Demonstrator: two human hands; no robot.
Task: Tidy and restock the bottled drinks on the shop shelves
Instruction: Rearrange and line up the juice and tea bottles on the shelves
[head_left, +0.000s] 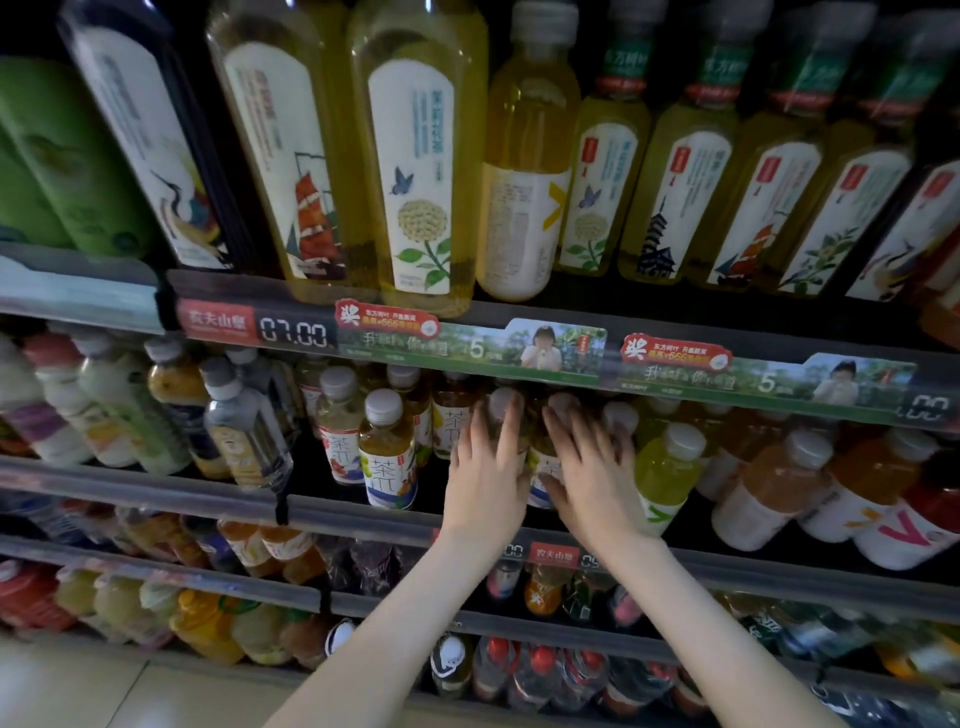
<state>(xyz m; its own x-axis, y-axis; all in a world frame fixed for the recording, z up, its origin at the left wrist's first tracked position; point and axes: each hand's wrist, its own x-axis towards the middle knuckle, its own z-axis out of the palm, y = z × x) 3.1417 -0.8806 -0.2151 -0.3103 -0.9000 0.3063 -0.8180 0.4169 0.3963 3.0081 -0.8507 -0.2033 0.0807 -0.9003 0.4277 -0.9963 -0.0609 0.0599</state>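
Reaching into the second shelf (156, 500) from the top, both bare arms stretch up from the lower edge of the view. The left hand (485, 478) lies with its fingers straight and held together along a white-capped bottle (503, 404), the fingertips reaching up to the cap. The right hand (592, 483) is just beside it, fingers spread and laid over a second bottle (537, 465), with the thumb pressed against the label low down. Whether either thumb wraps round a bottle cannot be told. Both bottles stand upright in the middle of the shelf, partly hidden under the green price strip (561, 358) of the shelf above.

Left of the hands stands a tea bottle (387, 452) with a white cap, at the front of its row. Further left, a clear water bottle (244, 426) leans to the left. Right of the hands are a yellow-green drink (670, 467) and then an orange drink (774, 488).

On the top shelf, tall bottles of pale yellow tea (421, 171) carry white illustrated labels. A red price tag (296, 330) reads 07.00. Lower shelves hold more bottles, blurred.
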